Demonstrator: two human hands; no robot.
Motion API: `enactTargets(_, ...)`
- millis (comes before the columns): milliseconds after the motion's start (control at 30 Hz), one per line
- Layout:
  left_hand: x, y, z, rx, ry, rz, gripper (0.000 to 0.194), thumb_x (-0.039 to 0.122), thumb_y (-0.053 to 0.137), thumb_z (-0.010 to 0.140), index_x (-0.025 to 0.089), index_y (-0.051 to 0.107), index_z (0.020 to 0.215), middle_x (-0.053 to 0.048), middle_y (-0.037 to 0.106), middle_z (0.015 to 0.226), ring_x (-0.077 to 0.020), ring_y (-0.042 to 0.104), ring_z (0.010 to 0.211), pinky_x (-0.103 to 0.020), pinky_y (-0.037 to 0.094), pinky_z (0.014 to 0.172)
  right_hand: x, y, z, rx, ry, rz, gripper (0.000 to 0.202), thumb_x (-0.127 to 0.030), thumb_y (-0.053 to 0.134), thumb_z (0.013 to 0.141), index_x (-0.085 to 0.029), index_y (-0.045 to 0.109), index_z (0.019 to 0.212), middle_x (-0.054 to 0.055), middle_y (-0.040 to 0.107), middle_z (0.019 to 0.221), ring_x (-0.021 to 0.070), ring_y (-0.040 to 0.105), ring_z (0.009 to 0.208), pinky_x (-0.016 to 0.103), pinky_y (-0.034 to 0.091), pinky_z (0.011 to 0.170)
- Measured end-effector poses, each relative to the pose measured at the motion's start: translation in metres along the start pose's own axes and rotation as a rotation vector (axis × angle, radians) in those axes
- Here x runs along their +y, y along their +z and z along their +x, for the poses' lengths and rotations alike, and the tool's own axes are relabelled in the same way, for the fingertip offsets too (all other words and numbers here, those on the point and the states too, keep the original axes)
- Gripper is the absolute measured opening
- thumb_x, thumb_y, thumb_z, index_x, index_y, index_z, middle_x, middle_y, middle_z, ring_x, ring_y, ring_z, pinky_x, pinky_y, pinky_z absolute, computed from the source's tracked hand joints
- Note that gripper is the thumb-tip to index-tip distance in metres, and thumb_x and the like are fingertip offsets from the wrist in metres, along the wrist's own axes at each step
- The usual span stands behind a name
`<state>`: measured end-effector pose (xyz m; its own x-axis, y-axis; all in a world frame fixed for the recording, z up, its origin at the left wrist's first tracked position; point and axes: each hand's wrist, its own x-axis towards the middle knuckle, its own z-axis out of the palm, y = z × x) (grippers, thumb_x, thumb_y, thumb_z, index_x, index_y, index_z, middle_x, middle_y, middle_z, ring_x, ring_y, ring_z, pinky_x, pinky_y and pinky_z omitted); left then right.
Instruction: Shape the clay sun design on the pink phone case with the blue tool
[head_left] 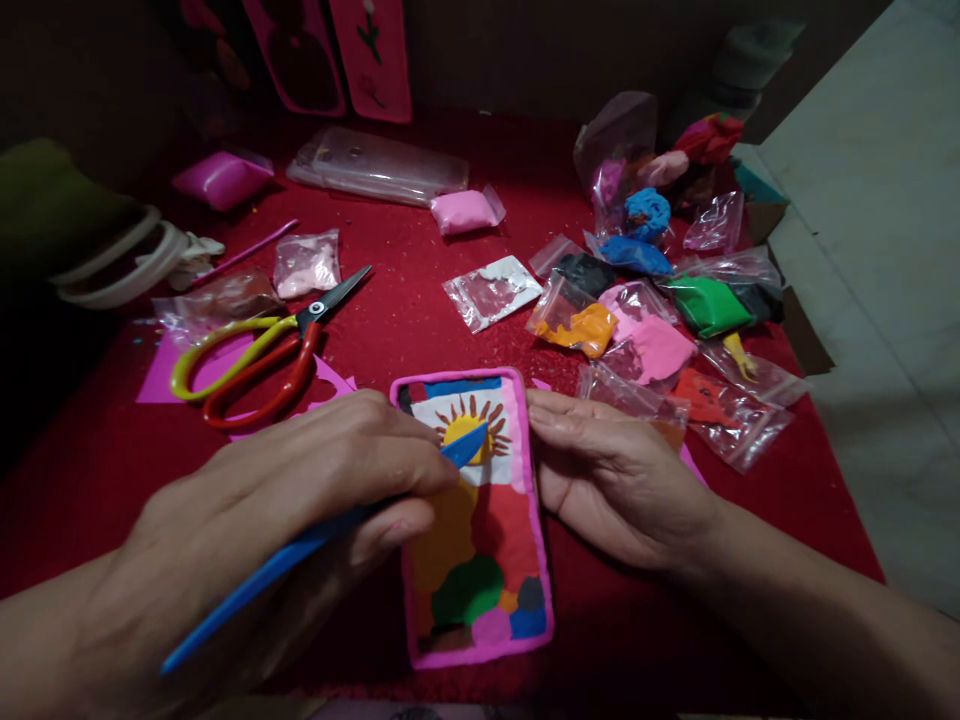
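My left hand grips a blue plastic clay modelling knife, fingers closed around its middle. The knife's flat tip lies over a yellow clay sun with brown rays, on a white patch. That sun is part of a clay-covered panel, phone-shaped with a pink rolled rim and red, orange, green and blue patches. My right hand holds the panel's upper right edge, thumb near the rim and the other fingers partly hidden. Part of the panel's left side is behind my left hand.
Scissors with yellow and red handles lie at left on pink sheet scraps. Bags of coloured clay crowd the right side of the red cloth. Farther back are a clear plastic case, pink clay packets and decorated pink panels.
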<state>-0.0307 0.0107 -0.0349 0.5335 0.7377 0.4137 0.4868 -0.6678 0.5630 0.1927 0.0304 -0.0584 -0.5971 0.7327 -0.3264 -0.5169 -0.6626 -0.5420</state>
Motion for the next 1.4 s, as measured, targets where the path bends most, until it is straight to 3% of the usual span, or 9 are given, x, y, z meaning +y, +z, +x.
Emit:
enactTargets(100,-0.002,-0.003,-0.005,-0.098,-0.025,0.046,0.018,0.029,0.051,0.098,0.027,0.064,0.11,0.0,0.069,0.099,-0.0147,0.065,0.092,-0.022,0.052,0.08,0.0,0.0,0.0,-0.01,-0.003,0.0,0.028,-0.013,0.049,0.093,-0.014,0.073,0.106,0.008,0.075,0.104,0.0178,0.069,0.099,0.036,0.048,0.101)
enactTargets(400,-0.002,-0.004,-0.004,-0.076,0.03,0.001,0.018,0.027,0.05,0.098,0.024,0.062,0.111,0.0,0.068,0.099,-0.0129,0.063,0.095,-0.021,0.049,0.086,0.0,0.001,0.001,0.015,0.006,0.004,0.027,-0.013,0.05,0.092,-0.012,0.072,0.107,0.009,0.075,0.106,0.0187,0.068,0.101,0.036,0.048,0.101)
enactTargets(533,-0.001,0.0,-0.002,-0.075,-0.01,-0.007,0.017,0.026,0.051,0.098,0.025,0.062,0.111,0.001,0.069,0.099,-0.0118,0.064,0.094,-0.02,0.05,0.087,0.0,0.0,0.001,0.013,0.009,-0.012,0.026,-0.014,0.052,0.091,-0.014,0.071,0.109,0.009,0.074,0.11,0.0196,0.067,0.106,0.038,0.046,0.104)
enactTargets(667,-0.003,0.001,-0.003,-0.007,0.014,0.004,0.017,0.027,0.052,0.097,0.027,0.064,0.109,0.001,0.07,0.094,-0.0142,0.065,0.091,-0.024,0.054,0.082,0.001,-0.001,0.0,0.023,0.004,-0.002,0.025,-0.015,0.054,0.091,-0.014,0.072,0.108,0.01,0.073,0.112,0.0201,0.067,0.106,0.039,0.047,0.104)
enactTargets(833,-0.003,-0.005,0.0,-0.082,0.084,0.003,0.019,0.027,0.046,0.1,0.024,0.062,0.109,-0.001,0.071,0.093,-0.0148,0.066,0.09,-0.025,0.056,0.076,0.0,0.0,-0.001,0.022,0.022,0.004,0.026,-0.014,0.051,0.092,-0.012,0.071,0.109,0.011,0.073,0.111,0.021,0.068,0.105,0.04,0.048,0.103)
enactTargets(1133,0.004,-0.003,0.008,-0.067,0.109,-0.028,0.019,0.018,0.042,0.1,0.021,0.059,0.109,-0.002,0.069,0.088,-0.012,0.065,0.085,-0.02,0.058,0.073,-0.001,0.004,0.001,0.046,0.005,0.015,0.025,-0.013,0.052,0.091,-0.011,0.072,0.105,0.011,0.075,0.106,0.0201,0.069,0.102,0.039,0.045,0.106)
enactTargets(1400,-0.005,-0.001,0.003,-0.094,0.133,-0.094,0.025,0.01,0.047,0.096,0.014,0.058,0.118,-0.008,0.066,0.104,-0.0149,0.062,0.099,-0.024,0.057,0.078,0.0,0.002,0.001,0.034,-0.003,0.042,0.026,-0.012,0.051,0.091,-0.009,0.072,0.106,0.01,0.075,0.104,0.0179,0.068,0.1,0.034,0.048,0.101)
